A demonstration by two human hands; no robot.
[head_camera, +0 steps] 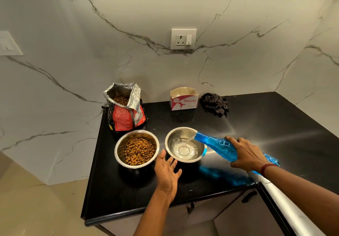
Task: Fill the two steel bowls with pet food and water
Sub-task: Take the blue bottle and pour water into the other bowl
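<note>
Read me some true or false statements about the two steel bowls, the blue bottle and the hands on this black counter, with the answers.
1. The left-hand steel bowl holds brown kibble. True.
2. The right hand tilts a blue plastic bottle over the right-hand steel bowl, and water runs in. True.
3. The left hand grips the red foil-lined pet food bag. False: it is open beside the water bowl, and the bag stands apart behind the kibble bowl.
4. The pet food bag is sealed. False: its top gapes open and kibble shows inside.
5. The dark checked cloth lies in a bowl. False: it lies on the counter by the wall.
</note>
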